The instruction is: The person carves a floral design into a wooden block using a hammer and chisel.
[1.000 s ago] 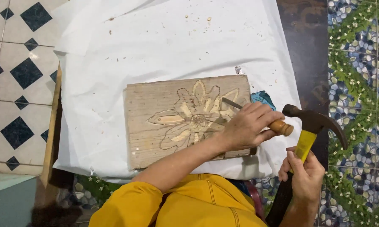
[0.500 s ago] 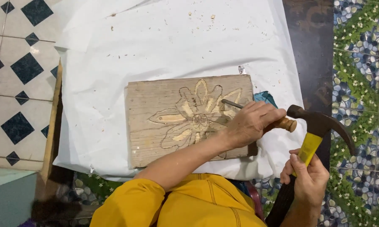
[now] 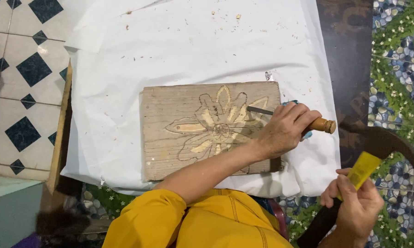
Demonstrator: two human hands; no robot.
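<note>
A weathered wooden board (image 3: 179, 138) with a carved flower outline lies on a white cloth (image 3: 193, 50). My left hand (image 3: 285, 131) grips a chisel with a wooden handle (image 3: 324, 125); its metal blade (image 3: 260, 110) rests on a petal at the board's upper right. My right hand (image 3: 356, 206) holds a hammer by its dark handle, which has a yellow label (image 3: 363, 170). The blurred dark hammer head (image 3: 393, 147) is to the right of the chisel's butt, apart from it. My yellow sleeve (image 3: 170, 220) fills the bottom of the view.
Small wood chips are scattered over the cloth. The cloth covers a table with a wooden edge (image 3: 60, 138) on the left. White floor tiles with dark diamonds (image 3: 23, 69) lie left, a pebble-pattern floor (image 3: 400, 55) right, and a dark surface (image 3: 345, 55) between.
The hammer head was against the chisel's butt a second ago; it has since swung back to the right and down. My left hand and the chisel stay on the board.
</note>
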